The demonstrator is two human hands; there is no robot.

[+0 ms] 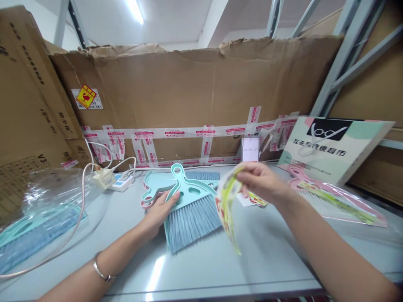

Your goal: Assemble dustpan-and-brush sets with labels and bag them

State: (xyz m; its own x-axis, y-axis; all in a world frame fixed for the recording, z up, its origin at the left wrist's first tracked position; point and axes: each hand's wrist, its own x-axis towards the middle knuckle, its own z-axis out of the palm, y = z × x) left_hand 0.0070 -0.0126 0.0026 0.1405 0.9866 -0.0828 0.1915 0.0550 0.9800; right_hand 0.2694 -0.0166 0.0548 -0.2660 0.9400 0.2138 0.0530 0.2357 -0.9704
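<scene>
My left hand (162, 209) grips a mint-green hand broom (192, 218) with blue bristles by its left side, the thumb lying on top; a mint dustpan edge shows along the bristles. Between the fingertips of my right hand (260, 178) hangs a curved yellow-green printed card (228, 205), blurred by motion, just right of the bristles. Behind the broom lie a mint dustpan (159, 181) and another blue-bristled brush (203, 175), partly hidden. More printed cards (257, 199) rest on the table beyond my right hand.
A bagged pink dustpan set (336, 195) lies at the right, before a leaning printed bag (333, 147). At the left are a bagged mint brush set (37, 230), a cable (82, 197) and a power strip (122, 183). A phone (250, 149) stands against the cardboard (189, 92).
</scene>
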